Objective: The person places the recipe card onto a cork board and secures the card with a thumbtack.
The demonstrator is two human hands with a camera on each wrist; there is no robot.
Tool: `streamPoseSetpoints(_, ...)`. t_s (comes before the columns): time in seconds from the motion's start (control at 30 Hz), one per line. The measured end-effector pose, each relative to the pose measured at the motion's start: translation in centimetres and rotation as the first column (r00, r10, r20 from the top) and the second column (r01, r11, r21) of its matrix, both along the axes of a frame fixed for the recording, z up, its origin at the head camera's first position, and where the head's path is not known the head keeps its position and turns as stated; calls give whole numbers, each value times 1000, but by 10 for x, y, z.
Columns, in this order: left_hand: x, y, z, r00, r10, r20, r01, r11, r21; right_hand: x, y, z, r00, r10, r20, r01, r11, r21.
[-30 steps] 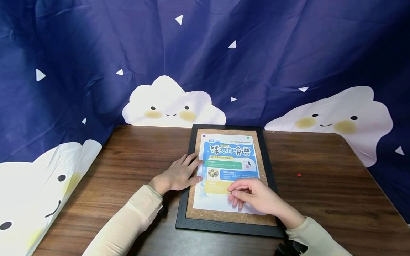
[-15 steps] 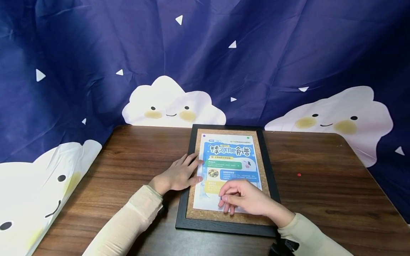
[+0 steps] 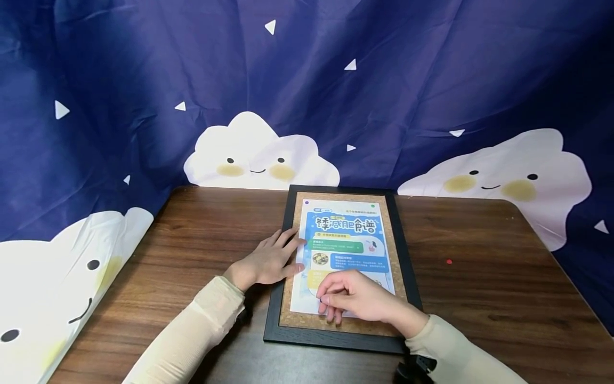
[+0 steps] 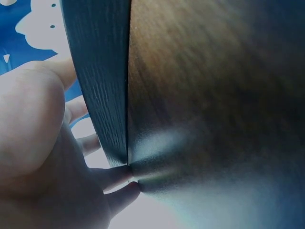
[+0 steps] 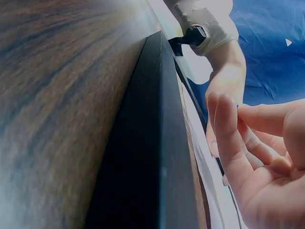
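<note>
A printed poster [image 3: 342,248] lies on a cork board [image 3: 307,320] inside a black frame [image 3: 336,340]. Its top corners carry a purple thumbtack [image 3: 307,202] and a green thumbtack [image 3: 372,206]. With fingers spread, my left hand [image 3: 271,260] rests across the left side of the frame, its fingertips at the paper's edge. My right hand [image 3: 352,296] is over the poster's lower part, thumb and forefinger pinching a tiny blue thumbtack [image 5: 238,106], mostly hidden by the fingertips. In the left wrist view, the left hand [image 4: 62,143] lies along the black frame side.
A red thumbtack [image 3: 449,262] sits on the brown wooden table [image 3: 489,298], right of the frame. Behind the table hangs a dark blue curtain [image 3: 307,64] with white clouds. A black wrist device [image 3: 417,368] is strapped at the right sleeve.
My right hand has moved left over the lower part of the poster, still pinching the thumbtack. My left hand has stayed in place.
</note>
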State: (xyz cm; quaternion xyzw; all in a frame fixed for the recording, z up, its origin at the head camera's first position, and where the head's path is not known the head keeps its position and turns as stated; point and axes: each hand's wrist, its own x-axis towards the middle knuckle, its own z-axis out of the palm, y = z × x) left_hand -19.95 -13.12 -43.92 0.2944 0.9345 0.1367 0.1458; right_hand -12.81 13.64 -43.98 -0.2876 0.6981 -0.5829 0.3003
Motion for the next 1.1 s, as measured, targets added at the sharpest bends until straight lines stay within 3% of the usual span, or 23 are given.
streamPoseSetpoints(0.23, -1, 0, 1, 1000, -2, -9, 2, 1000, -1, -4, -10, -2, 1000, -10, 3, 10, 1000, 5)
streamPoseSetpoints(0.7, 0, 0, 1, 1000, -6, -9, 6, 1000, 8, -11, -28, -6, 987, -41, 154, 36, 999, 34)
streamPoseSetpoints(1.1, 1, 0, 1, 1000, -10, -1, 10, 1000, 10, -15, -44, -7, 978, -38, 206, 19, 995, 94)
